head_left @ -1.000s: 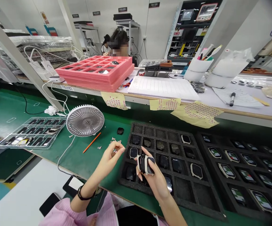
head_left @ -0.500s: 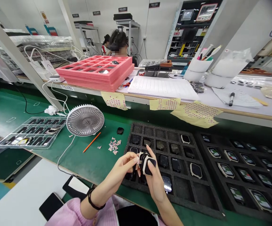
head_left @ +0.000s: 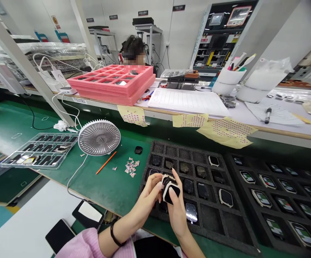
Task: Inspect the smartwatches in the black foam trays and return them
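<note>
My right hand point(head_left: 177, 211) holds a small stack of smartwatch bodies point(head_left: 170, 189) with pale cases and dark screens, above the near left part of a black foam tray point(head_left: 220, 229). My left hand point(head_left: 148, 197) reaches in from the left, and its fingertips pinch the top left edge of that stack. The tray's pockets hold several more watch bodies. A little heap of small peeled tabs point(head_left: 131, 167) lies on the green mat to the left of the tray.
A second black tray with lit-screen watches point(head_left: 284, 193) sits to the right. A round white fan point(head_left: 99, 137), an orange pencil point(head_left: 105, 162) and a clear tray of parts point(head_left: 38, 155) lie left. A pink foam tray point(head_left: 112, 83) stands on the raised shelf; another person sits behind it.
My left hand moved right from the heap of tabs to the watch stack and now pinches its edge. My right hand tilted the stack slightly and drew it nearer.
</note>
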{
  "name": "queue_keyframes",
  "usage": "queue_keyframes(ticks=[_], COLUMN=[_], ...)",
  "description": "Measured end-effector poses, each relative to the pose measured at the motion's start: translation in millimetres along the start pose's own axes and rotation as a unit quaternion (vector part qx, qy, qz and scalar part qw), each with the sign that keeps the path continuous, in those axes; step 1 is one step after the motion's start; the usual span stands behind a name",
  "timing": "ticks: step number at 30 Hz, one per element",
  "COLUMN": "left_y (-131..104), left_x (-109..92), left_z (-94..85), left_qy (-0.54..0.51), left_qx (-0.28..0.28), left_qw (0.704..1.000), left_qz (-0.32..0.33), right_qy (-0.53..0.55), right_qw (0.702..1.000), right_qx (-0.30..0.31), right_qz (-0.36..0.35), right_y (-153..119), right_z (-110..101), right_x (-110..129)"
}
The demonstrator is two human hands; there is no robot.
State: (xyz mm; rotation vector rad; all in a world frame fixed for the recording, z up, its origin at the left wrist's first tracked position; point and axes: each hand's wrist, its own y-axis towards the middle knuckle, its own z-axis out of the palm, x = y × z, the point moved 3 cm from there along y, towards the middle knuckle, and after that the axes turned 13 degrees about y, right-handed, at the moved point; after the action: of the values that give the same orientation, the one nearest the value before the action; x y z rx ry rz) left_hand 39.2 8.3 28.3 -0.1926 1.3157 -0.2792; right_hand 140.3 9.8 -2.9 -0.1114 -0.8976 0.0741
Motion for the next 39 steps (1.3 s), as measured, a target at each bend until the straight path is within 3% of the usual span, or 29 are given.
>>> queue_keyframes(ticks=[4,9,12,15,17,18,20,22,24,25,28,39], left_y=[2.2,-2.1,-3.4,-0.7,3.9,6.8,13.5,22.6,32.9,37.6,48.3,60.0], left_x=[9.0,13.6,10.7,-2.1,-15.5,-22.2,-29.8,-25.8,-15.7,-10.6,-0.3,8.1], left_z=[1.5,1.4,-5.8,-22.7,-40.4,-51.5,-76.0,-95.6,-107.7,-111.5,-116.8,-118.9], left_qy=[-0.085,-0.089,-0.037,0.119,0.292,0.390,0.567,0.685,0.752,0.771,0.791,0.813], left_qx=[0.060,0.133,0.134,0.129,0.095,0.041,-0.117,-0.197,-0.205,-0.202,-0.202,-0.118], left_qw=[0.994,0.987,0.990,0.984,0.946,0.907,0.789,0.679,0.609,0.589,0.565,0.552], left_qz=[-0.032,-0.025,-0.008,0.024,0.101,0.154,0.205,0.177,0.146,0.136,0.121,0.139], right_qy=[-0.001,-0.017,-0.015,0.000,0.019,0.031,0.054,0.066,0.069,0.070,0.070,0.133], right_qw=[1.000,0.998,0.997,0.995,0.994,0.994,0.994,0.995,0.996,0.996,0.996,0.983], right_qx=[0.014,0.054,0.078,0.087,0.085,0.082,0.076,0.064,0.053,0.051,0.048,0.054], right_qz=[-0.001,-0.005,0.025,0.058,0.065,0.064,0.057,0.042,0.034,0.034,0.040,0.112], right_y=[-1.9,-7.9,-6.1,-2.1,-0.6,-0.2,0.3,0.9,1.7,2.2,3.5,7.1], right_z=[-1.5,-1.0,-2.1,-0.4,3.6,6.1,10.8,13.3,13.5,13.0,10.6,15.3], right_x=[-3.4,-2.9,-5.6,-6.8,-3.1,0.2,8.0,14.9,17.9,17.8,14.4,18.5])
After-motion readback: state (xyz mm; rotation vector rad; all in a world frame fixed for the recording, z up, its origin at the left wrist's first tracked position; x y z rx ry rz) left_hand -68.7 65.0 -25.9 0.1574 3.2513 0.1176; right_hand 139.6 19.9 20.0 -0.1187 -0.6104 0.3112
